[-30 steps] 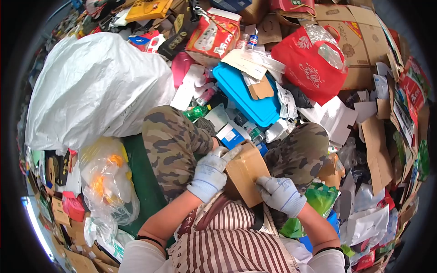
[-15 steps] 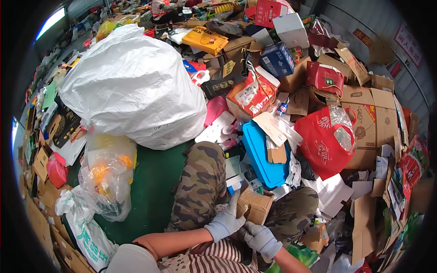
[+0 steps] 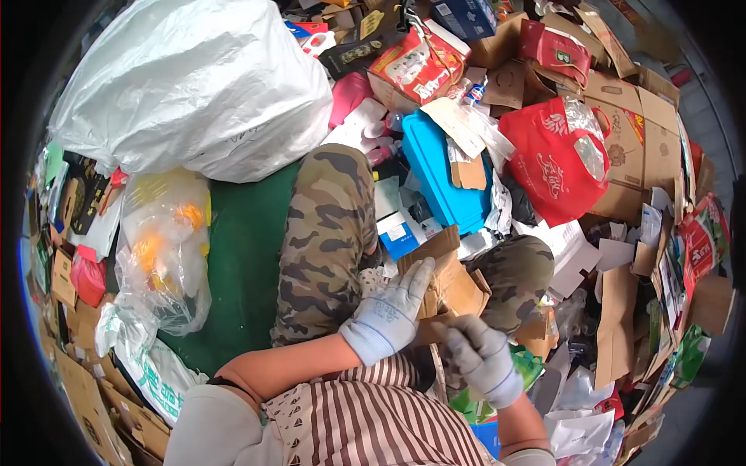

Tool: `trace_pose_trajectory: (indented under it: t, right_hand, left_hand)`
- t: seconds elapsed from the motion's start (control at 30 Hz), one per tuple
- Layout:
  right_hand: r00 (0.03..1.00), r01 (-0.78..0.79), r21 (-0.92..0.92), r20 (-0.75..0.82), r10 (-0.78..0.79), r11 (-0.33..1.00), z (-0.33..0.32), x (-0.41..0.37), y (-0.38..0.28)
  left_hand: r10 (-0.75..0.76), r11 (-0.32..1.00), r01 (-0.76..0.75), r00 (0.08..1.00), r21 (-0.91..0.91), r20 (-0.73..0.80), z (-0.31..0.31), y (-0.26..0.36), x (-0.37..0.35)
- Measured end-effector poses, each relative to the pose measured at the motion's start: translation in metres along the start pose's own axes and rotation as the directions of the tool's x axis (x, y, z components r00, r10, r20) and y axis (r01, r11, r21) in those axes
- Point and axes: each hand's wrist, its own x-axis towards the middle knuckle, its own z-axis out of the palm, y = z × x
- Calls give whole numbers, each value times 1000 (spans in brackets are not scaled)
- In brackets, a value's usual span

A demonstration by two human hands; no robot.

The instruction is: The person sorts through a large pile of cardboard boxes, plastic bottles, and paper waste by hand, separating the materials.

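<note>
Head view, the only one here: a small brown cardboard box (image 3: 453, 286) sits in the person's lap, between two knees in camo trousers (image 3: 326, 233), flaps partly folded open. The gloved left hand (image 3: 386, 312) lies flat against the box's left side, fingers (image 3: 417, 276) stretched out straight along a flap, so pressing on it rather than clamped round it. The gloved right hand (image 3: 483, 359) is at the box's lower edge with its fingers (image 3: 458, 334) curled. Honestly I can't tell if they actually pinch the cardboard or just touch it.

Just past the knees lies a blue plastic lid (image 3: 439, 175), with a red bag (image 3: 548, 159) to its right. A big white sack (image 3: 194, 85) sits off to the left on the green floor (image 3: 245, 248).
</note>
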Motion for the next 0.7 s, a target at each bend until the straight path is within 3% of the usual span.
trace_pose_trajectory:
  t: [0.03, 0.07, 0.1, 0.17, 0.23, 0.33, 0.43, 0.57, 0.7]
  right_hand:
    - [998, 6, -114, -56, -12, 993, -7, -4, -16]
    - [994, 2, -229, -108, -28, 974, -13, -7, -27]
    - [990, -6, -230, -140, -27, 973, -18, -6, -20]
    - [986, 55, -350, -128, -106, 935, -23, -1, -6]
    - [982, 118, -460, -80, -173, 880, -24, 2, -8]
    - [944, 245, -694, 10, -330, 677, -24, 6, -2]
    - [930, 256, -775, 35, -366, 577, -17, 8, -1]
    - [942, 249, -797, 68, -328, 550, -17, 16, 3]
    - [948, 279, -803, 143, -284, 527, -22, 26, 11]
  left_hand:
    - [48, 989, -44, 999, 144, -23, 2, 2, 0]
    - [26, 991, -26, 1000, 133, 7, 2, 6, 0]
    - [2, 992, -6, 999, 123, 35, 1, 10, -1]
    - [-32, 992, 20, 995, 122, 99, -2, 18, -3]
    - [-29, 972, -4, 991, 236, 134, -3, 28, -6]
    - [-49, 959, -19, 972, 283, 231, -10, 34, -3]
    - [-57, 971, -25, 941, 238, 334, -16, 35, 2]
    - [-55, 975, -42, 907, 218, 418, -25, 31, 9]
    - [-92, 993, 35, 818, 110, 567, -31, 27, 23]
